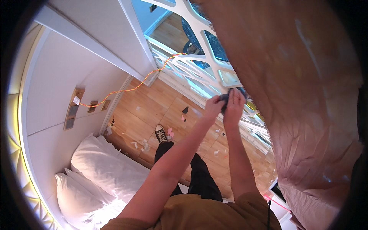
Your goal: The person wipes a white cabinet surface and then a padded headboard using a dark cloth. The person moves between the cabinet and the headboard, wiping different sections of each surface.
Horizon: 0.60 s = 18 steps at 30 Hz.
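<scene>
Both my hands meet around a dark grey cloth [224,104] in front of a white lattice partition [211,54]. My left hand [213,107] grips the cloth's left end. The raised fingers of my right hand [235,105] lie over its other side; the part under the palm is hidden. Close to the right of my hands hangs a large pinkish-brown curtain [276,95] with a frayed edge. Through the lattice show blue-lit, dark round objects that I cannot identify.
A twisted red-yellow cord [138,86] runs from a wall socket plate [72,110] to the lattice. Paper scraps [145,145] litter the wood floor [149,106] around my sneaker [161,134]. White pillows [106,164] lie at the lower left. A white-framed object [277,188] stands at the lower right.
</scene>
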{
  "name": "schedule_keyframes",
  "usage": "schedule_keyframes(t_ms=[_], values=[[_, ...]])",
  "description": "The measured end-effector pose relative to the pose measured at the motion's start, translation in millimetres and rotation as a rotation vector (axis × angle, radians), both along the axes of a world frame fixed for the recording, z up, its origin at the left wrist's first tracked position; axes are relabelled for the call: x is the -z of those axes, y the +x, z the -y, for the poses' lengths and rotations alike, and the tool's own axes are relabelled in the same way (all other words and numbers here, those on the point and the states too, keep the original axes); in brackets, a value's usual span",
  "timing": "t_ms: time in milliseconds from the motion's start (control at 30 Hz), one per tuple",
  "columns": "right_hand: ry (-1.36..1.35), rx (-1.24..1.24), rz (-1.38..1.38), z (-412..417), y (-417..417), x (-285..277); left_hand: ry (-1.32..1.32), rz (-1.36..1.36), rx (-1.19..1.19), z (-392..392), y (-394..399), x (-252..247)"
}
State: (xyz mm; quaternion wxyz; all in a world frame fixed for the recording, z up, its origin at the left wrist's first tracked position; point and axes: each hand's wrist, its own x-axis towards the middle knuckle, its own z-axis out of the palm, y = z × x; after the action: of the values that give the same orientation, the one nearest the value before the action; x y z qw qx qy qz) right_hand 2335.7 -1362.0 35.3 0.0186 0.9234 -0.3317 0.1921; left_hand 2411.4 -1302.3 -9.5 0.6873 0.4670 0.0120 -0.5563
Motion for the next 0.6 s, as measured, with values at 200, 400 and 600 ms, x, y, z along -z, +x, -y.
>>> schedule_keyframes(t_ms=[200, 400, 600], values=[[0.064, 0.17, 0.19, -15, 33, 16, 0.018, 0.105, -0.059, -22, 31, -23], [0.036, 0.075, -0.021, -3, 17, 0, 0.042, 0.35, -0.017, -24, 14, -32], [0.072, 0.062, 0.135, 8, 17, 6, 0.076, 0.347, -0.024, -26, 17, -37]])
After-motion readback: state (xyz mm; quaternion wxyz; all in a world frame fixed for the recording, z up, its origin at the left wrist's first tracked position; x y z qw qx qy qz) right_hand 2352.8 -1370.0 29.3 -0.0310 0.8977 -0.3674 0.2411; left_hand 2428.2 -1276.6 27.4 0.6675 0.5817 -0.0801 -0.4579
